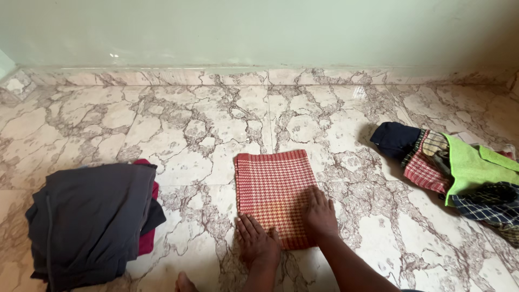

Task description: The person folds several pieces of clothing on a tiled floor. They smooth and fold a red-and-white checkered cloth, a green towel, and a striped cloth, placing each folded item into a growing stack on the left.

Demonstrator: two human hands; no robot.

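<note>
Red checked cloth [275, 192] under both flat, spread hands: left [258, 241], right [320, 214]; forearms cut off.

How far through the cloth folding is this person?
Done: a folded stack of dark garments lies at left. In hand: left hand and right hand press flat on a folded red checked cloth. Left: an unfolded pile of mixed cloths at right.
</note>
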